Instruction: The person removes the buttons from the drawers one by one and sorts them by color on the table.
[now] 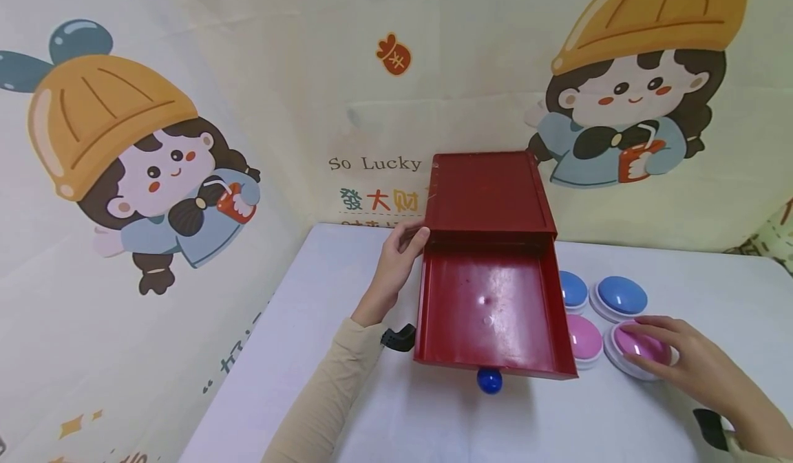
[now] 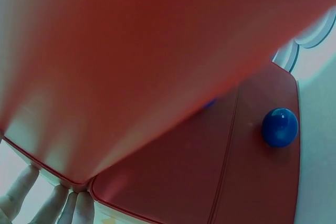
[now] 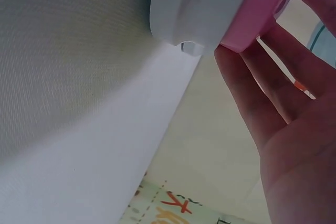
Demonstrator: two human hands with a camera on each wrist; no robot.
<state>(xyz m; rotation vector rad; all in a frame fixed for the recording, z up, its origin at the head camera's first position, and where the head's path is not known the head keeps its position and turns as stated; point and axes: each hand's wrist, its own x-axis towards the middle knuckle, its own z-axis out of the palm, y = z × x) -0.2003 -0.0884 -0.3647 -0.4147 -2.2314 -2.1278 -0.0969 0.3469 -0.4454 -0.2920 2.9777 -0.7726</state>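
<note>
A red drawer box (image 1: 489, 191) stands on the table with its drawer (image 1: 495, 311) pulled out toward me, bare inside. A blue ball knob (image 1: 489, 380) sits on the drawer's front. My left hand (image 1: 399, 256) rests against the box's left side, thumb near the front edge. Its fingertips (image 2: 58, 195) touch the box in the left wrist view. At the right, my right hand (image 1: 688, 353) grips a pink push button (image 1: 641, 342) with a white base, fingers spread around its dome. Whether that base touches the table I cannot tell.
Another pink push button (image 1: 585, 339) and two blue push buttons, one (image 1: 621, 296) at the right and one (image 1: 574, 289) partly hidden by the drawer, stand close to the drawer's right side. A printed cloth (image 1: 347, 105) hangs behind the white table (image 1: 434, 422).
</note>
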